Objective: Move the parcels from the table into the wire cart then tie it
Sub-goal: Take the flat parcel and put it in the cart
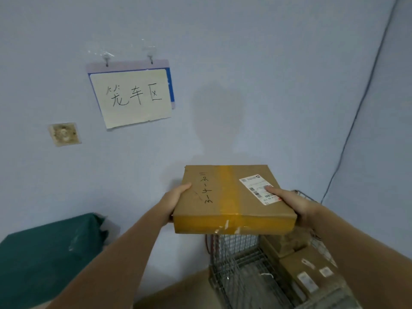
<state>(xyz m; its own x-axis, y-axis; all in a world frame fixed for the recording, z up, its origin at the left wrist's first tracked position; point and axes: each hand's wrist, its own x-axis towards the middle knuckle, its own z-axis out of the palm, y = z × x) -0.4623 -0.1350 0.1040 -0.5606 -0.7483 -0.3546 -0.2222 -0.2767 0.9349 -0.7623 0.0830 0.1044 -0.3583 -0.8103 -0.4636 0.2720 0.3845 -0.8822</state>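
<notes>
Your forearms reach in from the bottom edge, and between them you hold a flat parcel up in the air, above the near rim of the cart. Your left hand grips its left side, thumb laid on the top face and the fingers hidden below; your right hand grips the right side the same way, thumb pressed on the white label. The parcel is brown cardboard, wide and shallow, with a band of yellowish tape running down the middle of the top and over the near face, handwritten black numbers to the left of the tape, and the barcoded label near the right edge. Below it, the wire cart stands by the wall with more boxes lying in its right part. At lower left a dark green cloth covers something. Further back, on the pale blue wall, hang a handwritten sign and, lower left of it, a worn socket; a thin cable runs down the corner on the right.
</notes>
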